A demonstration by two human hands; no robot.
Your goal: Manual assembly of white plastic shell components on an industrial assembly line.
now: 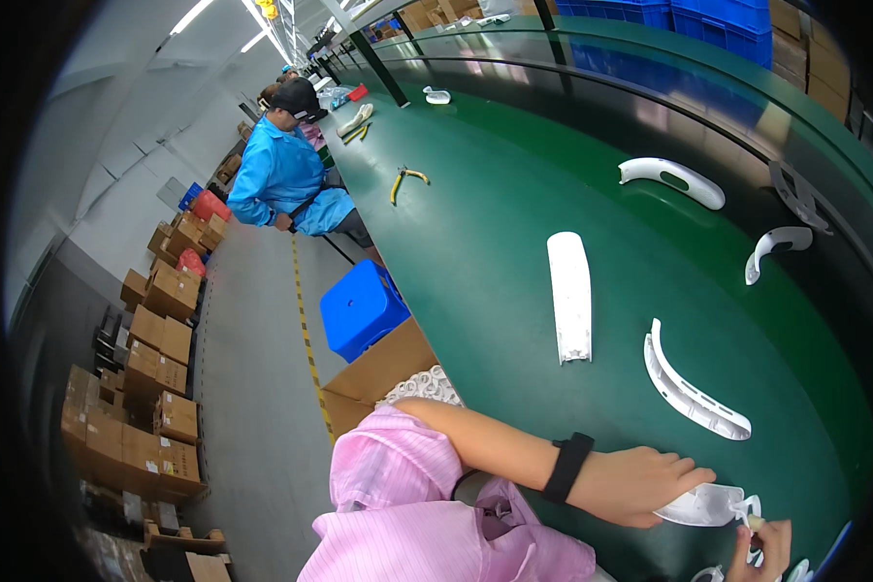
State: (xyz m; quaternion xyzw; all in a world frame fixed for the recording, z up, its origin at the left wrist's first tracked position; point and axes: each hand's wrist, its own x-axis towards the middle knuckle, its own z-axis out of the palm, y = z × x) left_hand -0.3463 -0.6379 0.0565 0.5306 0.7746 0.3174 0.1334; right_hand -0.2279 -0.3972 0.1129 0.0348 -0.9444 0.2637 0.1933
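Observation:
At the lower right, my left hand (640, 485), with a black band on its wrist, is closed on a white curved plastic shell (700, 506). My right hand (768, 551) pinches at the shell's far end, on a small white plastic piece (745, 506); whether that piece is joined to the shell I cannot tell. Beyond my left hand lie a curved white part (689, 393) and a long flat white cover (570, 296) on the green bench. More white pieces (798, 570) show partly beside my right hand.
White curved handle parts (671, 181) lie along the conveyor side of the green bench (475, 242). Yellow-handled pliers (407, 182) rest farther up. A carton (378, 371) of white rings and a blue stool (362, 308) stand left of the bench. A person in blue (286, 175) sits beyond.

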